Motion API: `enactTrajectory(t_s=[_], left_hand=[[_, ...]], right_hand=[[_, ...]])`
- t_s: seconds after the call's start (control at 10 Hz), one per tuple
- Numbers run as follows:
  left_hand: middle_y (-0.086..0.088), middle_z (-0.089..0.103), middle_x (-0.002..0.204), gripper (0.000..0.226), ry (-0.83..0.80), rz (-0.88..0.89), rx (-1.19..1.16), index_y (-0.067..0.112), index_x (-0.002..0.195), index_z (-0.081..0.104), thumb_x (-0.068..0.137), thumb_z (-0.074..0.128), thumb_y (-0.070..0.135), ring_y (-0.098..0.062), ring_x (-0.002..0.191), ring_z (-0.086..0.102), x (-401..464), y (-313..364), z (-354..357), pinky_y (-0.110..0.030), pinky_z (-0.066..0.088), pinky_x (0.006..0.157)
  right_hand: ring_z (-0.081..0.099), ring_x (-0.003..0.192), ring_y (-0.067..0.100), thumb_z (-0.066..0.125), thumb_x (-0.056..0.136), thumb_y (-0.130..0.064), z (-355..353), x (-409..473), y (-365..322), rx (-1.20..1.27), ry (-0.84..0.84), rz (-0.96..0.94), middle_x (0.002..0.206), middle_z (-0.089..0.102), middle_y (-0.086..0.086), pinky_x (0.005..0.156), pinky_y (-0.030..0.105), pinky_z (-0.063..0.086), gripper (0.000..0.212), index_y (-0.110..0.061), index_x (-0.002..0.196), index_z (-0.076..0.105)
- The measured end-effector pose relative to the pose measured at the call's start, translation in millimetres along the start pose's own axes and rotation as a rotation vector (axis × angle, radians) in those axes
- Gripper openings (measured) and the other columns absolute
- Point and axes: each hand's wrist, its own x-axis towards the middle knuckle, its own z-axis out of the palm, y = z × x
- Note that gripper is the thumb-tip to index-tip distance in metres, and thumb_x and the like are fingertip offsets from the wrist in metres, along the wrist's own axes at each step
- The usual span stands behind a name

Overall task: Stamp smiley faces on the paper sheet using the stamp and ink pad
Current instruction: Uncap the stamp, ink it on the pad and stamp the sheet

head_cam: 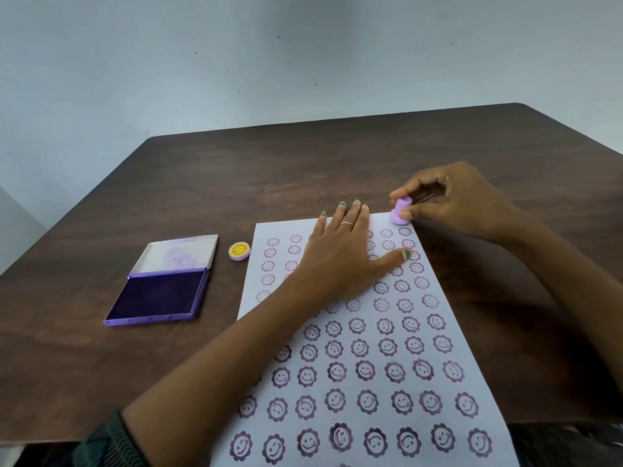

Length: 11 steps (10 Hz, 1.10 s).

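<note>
- Stamp (400, 212): lilac, knob-handled; pinched at the handle by the fingertips of the right hand (451, 200); base set at the far right corner of the paper sheet (448, 326), whether pressed down or just above cannot be told.
- Left hand (340, 261): laid flat and spread on the upper sheet, grasping nothing, the paper pinned by it.
- Paper sheet: nearly filled with rows of purple smiley faces; unstamped room is judged to remain only along the far margin.
- Step in hand, judged: the stamp is best kept upright and pressed straight down, lifted without sliding, so smears are avoided; the sheet's far edge is very close, so an overhanging print is a risk.
- Ink pad (160, 298): open, lid tilted back, well left of the sheet on the table (303, 163).
- Stamp cap (239, 251): yellow-faced, between pad and sheet; it should be cleared on re-inking trips.
- Open room: bare table beyond and right of the sheet.
</note>
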Motion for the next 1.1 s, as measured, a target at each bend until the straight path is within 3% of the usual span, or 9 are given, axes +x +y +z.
enactTrajectory(t_s=[0.2,0.4,1.1], left_hand=[[-0.001,0.0,0.16,0.089,0.008,0.002,0.006,0.015,0.15,0.003,0.085,0.029,0.07,-0.019,0.147,-0.005,2,-2,2,-0.04,-0.005,0.116],[-0.002,0.0,0.16,0.09,0.013,0.006,0.008,0.015,0.15,0.003,0.084,0.029,0.071,-0.019,0.147,-0.005,3,-2,3,-0.04,-0.006,0.116],[-0.002,0.001,0.16,0.09,0.03,0.004,0.018,0.015,0.15,0.003,0.084,0.028,0.072,-0.019,0.147,-0.004,3,-3,5,-0.039,-0.006,0.116]], right_hand=[[0.066,0.085,0.007,0.076,0.07,-0.01,1,0,0,-0.018,-0.017,0.012,0.095,0.071,0.001,0.077,0.015,0.049,0.027,-0.012,0.097,0.071],[0.064,0.081,0.002,0.076,0.07,-0.01,2,0,-1,-0.047,-0.029,0.023,0.093,0.069,-0.003,0.07,0.003,0.047,0.026,-0.011,0.096,0.071],[0.068,0.076,0.009,0.08,0.065,-0.008,5,5,-10,-0.112,-0.032,0.086,0.089,0.074,0.007,0.075,0.023,0.053,0.023,-0.011,0.086,0.071]])
